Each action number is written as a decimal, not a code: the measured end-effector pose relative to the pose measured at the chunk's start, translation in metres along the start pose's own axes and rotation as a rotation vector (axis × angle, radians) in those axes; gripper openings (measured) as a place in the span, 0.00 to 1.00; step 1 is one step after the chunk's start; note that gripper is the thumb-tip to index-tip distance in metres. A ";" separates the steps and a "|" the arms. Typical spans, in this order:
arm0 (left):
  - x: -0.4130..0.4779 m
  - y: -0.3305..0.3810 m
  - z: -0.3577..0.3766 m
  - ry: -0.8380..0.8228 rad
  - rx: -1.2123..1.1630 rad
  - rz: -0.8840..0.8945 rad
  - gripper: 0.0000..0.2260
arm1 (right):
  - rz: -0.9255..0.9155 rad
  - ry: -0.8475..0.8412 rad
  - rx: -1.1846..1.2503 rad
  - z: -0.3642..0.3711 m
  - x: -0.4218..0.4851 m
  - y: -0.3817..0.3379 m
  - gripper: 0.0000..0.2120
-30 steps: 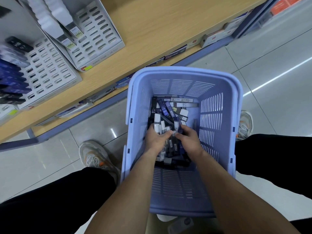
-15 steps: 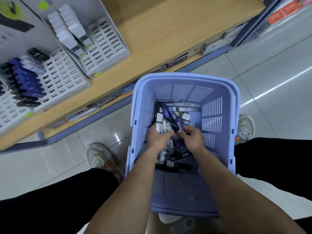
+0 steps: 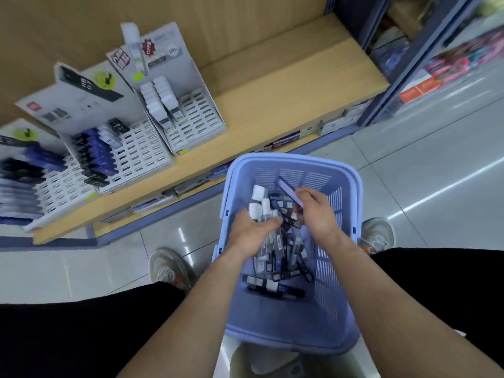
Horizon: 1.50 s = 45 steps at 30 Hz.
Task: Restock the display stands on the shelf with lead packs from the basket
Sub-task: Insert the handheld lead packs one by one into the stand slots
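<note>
Left hand (image 3: 252,234): fingers curled round a bundle of white-capped clear lead packs (image 3: 258,204), over the heap.
Right hand (image 3: 317,214): fingers pinch one slim purple lead pack (image 3: 287,190), tilted, above the basket.
Lavender slotted plastic basket (image 3: 286,326): between the person's legs; loose lead packs (image 3: 283,257) heaped inside.
White slotted cardboard display stands (image 3: 147,154): partly filled, on the pale wooden shelf (image 3: 272,105), beyond the basket to its left.
</note>
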<state>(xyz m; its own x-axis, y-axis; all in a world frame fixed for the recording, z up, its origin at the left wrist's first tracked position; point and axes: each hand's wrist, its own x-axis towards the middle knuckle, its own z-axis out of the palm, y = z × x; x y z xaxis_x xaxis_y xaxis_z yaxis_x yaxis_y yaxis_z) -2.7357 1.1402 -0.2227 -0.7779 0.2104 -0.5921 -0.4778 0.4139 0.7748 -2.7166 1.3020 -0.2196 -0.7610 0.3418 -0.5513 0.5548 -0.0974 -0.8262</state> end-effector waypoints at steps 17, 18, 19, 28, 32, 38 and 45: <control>-0.116 0.112 -0.113 0.131 -0.143 0.257 0.15 | -0.273 -0.399 0.229 0.005 -0.084 -0.171 0.09; -0.120 0.114 -0.115 0.140 -0.154 0.267 0.15 | -0.271 -0.418 0.229 0.008 -0.087 -0.174 0.09; -0.125 0.116 -0.117 0.144 -0.158 0.277 0.16 | -0.277 -0.435 0.226 0.011 -0.091 -0.178 0.10; -0.144 0.127 -0.132 0.194 -0.181 0.340 0.18 | -0.388 -0.482 0.182 0.032 -0.106 -0.192 0.07; -0.144 0.130 -0.145 0.211 -0.178 0.373 0.17 | -0.447 -0.479 0.168 0.040 -0.109 -0.198 0.09; -0.144 0.133 -0.163 0.222 -0.097 0.371 0.23 | -0.417 -0.526 0.209 0.049 -0.104 -0.203 0.10; -0.147 0.118 -0.193 0.288 -0.041 0.326 0.17 | -0.455 -0.441 0.076 0.071 -0.091 -0.203 0.04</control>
<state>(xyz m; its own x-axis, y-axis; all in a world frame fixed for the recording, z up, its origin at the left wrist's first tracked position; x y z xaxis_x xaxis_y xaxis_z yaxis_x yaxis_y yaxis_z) -2.7567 0.9876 -0.0013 -0.9699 0.0664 -0.2342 -0.2002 0.3299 0.9225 -2.7842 1.2243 -0.0098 -0.9907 -0.0512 -0.1261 0.1309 -0.1044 -0.9859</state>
